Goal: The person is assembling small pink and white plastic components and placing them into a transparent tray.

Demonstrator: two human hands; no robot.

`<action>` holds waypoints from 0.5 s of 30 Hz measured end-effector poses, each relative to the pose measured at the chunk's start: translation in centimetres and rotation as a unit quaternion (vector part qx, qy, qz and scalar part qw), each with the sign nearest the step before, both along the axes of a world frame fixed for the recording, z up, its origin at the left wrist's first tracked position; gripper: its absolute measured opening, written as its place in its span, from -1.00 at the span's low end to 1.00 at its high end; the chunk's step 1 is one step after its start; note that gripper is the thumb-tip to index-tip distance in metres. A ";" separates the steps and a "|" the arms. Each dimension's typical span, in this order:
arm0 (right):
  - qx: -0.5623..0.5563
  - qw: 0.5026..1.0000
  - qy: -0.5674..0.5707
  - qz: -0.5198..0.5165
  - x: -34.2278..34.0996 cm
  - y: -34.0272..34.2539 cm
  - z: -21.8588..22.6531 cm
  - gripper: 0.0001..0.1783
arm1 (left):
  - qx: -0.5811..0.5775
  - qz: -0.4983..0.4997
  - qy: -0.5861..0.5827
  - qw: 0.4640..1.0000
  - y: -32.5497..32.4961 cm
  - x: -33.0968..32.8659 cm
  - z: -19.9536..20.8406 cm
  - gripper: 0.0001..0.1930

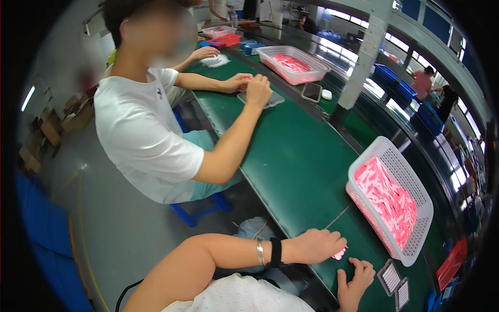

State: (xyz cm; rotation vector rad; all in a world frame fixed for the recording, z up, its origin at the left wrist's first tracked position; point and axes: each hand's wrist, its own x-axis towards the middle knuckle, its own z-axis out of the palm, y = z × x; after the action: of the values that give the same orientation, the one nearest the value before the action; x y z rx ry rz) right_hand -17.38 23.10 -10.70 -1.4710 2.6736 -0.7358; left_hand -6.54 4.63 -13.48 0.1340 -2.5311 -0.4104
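Observation:
My left hand [316,246], with a silver bracelet and a black band at its wrist, is over the green table. Its fingers are curled and closed on a few small pink and white pieces [340,253], which show below the fingertips; how many is hidden. Close by on the right, my right hand [356,283] rests at the table's near edge, thumb and fingers apart, with nothing seen in it. Beside it lies an open clear case [390,277] with a row of white sticks; its other half [402,295] holds more of them.
A white perforated basket [354,190] full of pink and white strips [387,200] stands beyond my hands. A red tray [452,265] is at the far right. On my left a co-worker in a white shirt [140,135] handles something over a clear case. Further up are another basket [304,78] and a phone [311,92].

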 end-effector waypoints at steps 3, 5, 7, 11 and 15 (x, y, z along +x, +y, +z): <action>0.021 0.998 0.055 0.009 0.3 0.1 1.1 -0.54 | 0.007 -0.020 0.013 1.000 -0.2 -0.1 0.0 -0.78; 0.012 0.998 0.057 -0.023 1.0 0.6 1.2 -0.56 | 0.000 -0.027 0.023 0.999 -0.2 -0.2 -0.3 -0.80; 0.002 0.993 0.094 -0.064 1.7 1.2 0.9 -0.60 | 0.002 -0.036 0.035 0.999 -0.3 -0.1 -0.4 -0.81; -0.059 0.957 0.209 -0.190 2.5 1.6 -0.8 -0.76 | 0.015 -0.055 0.058 0.997 -0.2 -0.4 -0.7 -0.79; -0.099 0.936 0.286 -0.181 2.0 1.6 -2.4 -0.82 | 0.044 -0.069 0.044 0.996 -0.5 -0.3 -0.6 -0.79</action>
State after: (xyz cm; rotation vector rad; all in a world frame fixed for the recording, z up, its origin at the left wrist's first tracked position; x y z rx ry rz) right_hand -15.36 24.72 -13.11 -1.4213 3.4745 -0.6892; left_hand -6.81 4.16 -14.07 -0.0251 -2.4440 -0.5706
